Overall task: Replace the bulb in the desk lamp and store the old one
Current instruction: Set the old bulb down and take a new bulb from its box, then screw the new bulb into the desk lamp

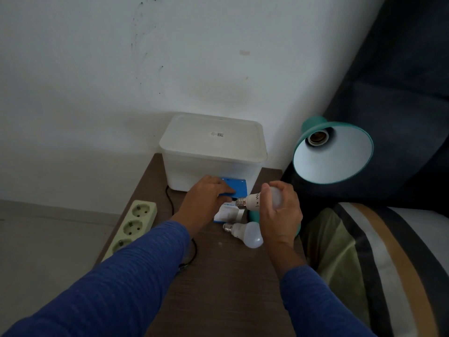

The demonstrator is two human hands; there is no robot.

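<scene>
The teal desk lamp (332, 152) stands at the table's right edge, its shade tilted toward me and its socket (317, 137) bare. My right hand (279, 212) holds a white bulb with handwriting (252, 200), screw base pointing left. A second white bulb (245, 233) lies on the table just below it. My left hand (206, 198) rests on a blue bulb box (237, 188), fingers gripping its near edge. The box lies in front of a white lidded storage bin (213, 147).
A pale green power strip (132, 226) lies on the brown table's (218, 288) left edge, with a black cable (194, 249) curling beside it. A dark sofa and a striped cushion (379, 259) fill the right. The wall stands right behind the bin.
</scene>
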